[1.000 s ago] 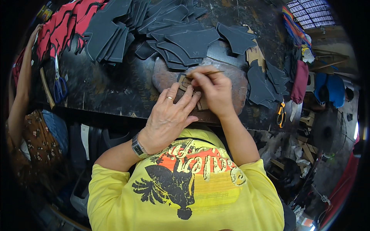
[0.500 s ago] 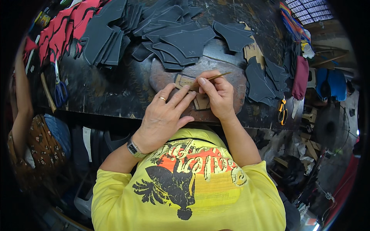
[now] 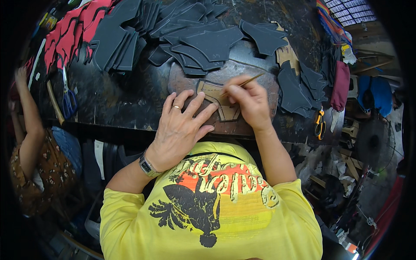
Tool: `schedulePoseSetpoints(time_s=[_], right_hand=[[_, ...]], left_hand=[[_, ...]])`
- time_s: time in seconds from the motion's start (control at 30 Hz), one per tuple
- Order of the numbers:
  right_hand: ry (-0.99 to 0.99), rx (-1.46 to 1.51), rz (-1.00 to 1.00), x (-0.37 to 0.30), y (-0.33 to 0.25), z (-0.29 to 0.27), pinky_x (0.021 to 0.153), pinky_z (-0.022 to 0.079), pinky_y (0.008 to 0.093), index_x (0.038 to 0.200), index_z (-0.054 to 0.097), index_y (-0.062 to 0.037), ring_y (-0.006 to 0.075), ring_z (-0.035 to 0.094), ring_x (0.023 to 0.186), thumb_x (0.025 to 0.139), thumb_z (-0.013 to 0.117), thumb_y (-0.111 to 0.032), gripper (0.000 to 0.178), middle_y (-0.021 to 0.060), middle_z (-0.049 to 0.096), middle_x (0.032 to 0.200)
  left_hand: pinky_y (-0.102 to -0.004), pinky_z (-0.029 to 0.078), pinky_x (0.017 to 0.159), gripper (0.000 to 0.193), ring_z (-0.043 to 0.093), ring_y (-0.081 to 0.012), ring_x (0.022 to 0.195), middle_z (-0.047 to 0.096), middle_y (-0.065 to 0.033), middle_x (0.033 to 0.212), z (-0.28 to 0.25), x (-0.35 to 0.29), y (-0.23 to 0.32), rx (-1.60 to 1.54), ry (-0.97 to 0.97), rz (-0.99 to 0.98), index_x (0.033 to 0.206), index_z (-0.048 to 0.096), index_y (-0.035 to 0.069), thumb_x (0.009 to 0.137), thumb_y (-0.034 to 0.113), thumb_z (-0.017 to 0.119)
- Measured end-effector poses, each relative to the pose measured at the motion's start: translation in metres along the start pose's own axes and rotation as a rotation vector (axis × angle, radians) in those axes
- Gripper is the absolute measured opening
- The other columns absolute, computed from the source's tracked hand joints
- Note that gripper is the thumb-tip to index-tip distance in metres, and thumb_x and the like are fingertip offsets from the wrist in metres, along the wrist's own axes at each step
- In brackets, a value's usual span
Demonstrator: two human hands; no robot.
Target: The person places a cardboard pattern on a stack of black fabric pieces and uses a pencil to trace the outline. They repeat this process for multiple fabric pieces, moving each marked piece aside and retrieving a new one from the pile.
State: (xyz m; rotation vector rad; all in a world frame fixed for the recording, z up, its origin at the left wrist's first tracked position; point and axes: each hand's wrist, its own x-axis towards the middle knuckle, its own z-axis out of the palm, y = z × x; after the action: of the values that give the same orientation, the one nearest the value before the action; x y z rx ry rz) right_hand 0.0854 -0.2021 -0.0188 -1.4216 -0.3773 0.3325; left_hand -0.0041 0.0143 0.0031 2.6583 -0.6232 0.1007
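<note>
A tan cardboard pattern [image 3: 229,115] with dark edges lies on a brown, worn slab [image 3: 264,95] at the table's near side. Across its left edge, my left hand [image 3: 180,119] rests palm down, fingers spread, with fingertips touching it. My right hand [image 3: 251,103] pinches a thin, brownish pencil-like stick [image 3: 253,79] above the pattern. The stick slants up to the right. Its lower tip is hidden by my fingers, so I cannot tell whether it touches the pattern.
Dark grey cut pieces [image 3: 212,43] pile up beyond the slab, with more [image 3: 294,89] at right. Red pieces [image 3: 80,28], blue-handled scissors [image 3: 68,102] and a wooden handle [image 3: 55,102] are at left. Orange-handled snips [image 3: 320,125] lie near the right edge. Another person's arm [image 3: 32,125] is far left.
My left fingers have spread and drawn back to the left, uncovering more of the cardboard pattern. My right hand has moved slightly right with the stick. The other person's arm has shifted.
</note>
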Motion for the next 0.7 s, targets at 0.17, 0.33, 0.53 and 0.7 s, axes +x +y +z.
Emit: schedulePoseSetpoints(time_s=[0.17,0.33,0.53,0.7], right_hand=[[-0.099,-0.457,-0.079,-0.016,-0.011,-0.003,0.079,0.053,0.0316,0.103,0.066,0.0018,0.0162,0.066,0.087,0.1,0.065,-0.002,0.004,0.0085,0.071,0.096],[-0.172,-0.568,-0.251,-0.018,-0.011,0.002,0.074,0.052,0.0384,0.103,0.065,-0.0004,0.0321,0.066,0.081,0.094,0.069,0.002,0.01,0.0143,0.066,0.089],[-0.184,-0.688,-0.273,-0.023,-0.015,0.003,0.075,0.053,0.0353,0.103,0.067,0.0012,0.0283,0.067,0.082,0.093,0.068,0.008,0.012,0.0134,0.069,0.093],[-0.197,-0.444,-0.102,-0.021,-0.016,-0.008,0.075,0.052,0.0312,0.105,0.07,0.0022,0.0231,0.067,0.083,0.095,0.066,0.008,0.013,0.0132,0.07,0.094]], left_hand=[[-0.0547,0.033,0.119,0.05,0.047,-0.0339,0.136,0.056,-0.0134,0.144,0.0,0.001,-0.001,0.005,-0.01,-0.008,0.141,0.064,0.017,0.094,0.034,0.074],[-0.0541,0.033,0.119,0.051,0.047,-0.0339,0.136,0.057,-0.0131,0.144,0.002,0.0,0.001,0.021,-0.004,-0.011,0.142,0.064,0.017,0.095,0.034,0.074],[-0.0539,0.033,0.12,0.051,0.047,-0.0333,0.137,0.057,-0.0123,0.143,0.002,0.0,0.0,0.013,0.009,-0.014,0.142,0.064,0.017,0.094,0.033,0.074],[-0.0542,0.033,0.119,0.052,0.048,-0.0332,0.137,0.057,-0.0119,0.143,0.003,0.001,0.001,0.009,0.006,-0.012,0.142,0.063,0.018,0.094,0.034,0.074]])
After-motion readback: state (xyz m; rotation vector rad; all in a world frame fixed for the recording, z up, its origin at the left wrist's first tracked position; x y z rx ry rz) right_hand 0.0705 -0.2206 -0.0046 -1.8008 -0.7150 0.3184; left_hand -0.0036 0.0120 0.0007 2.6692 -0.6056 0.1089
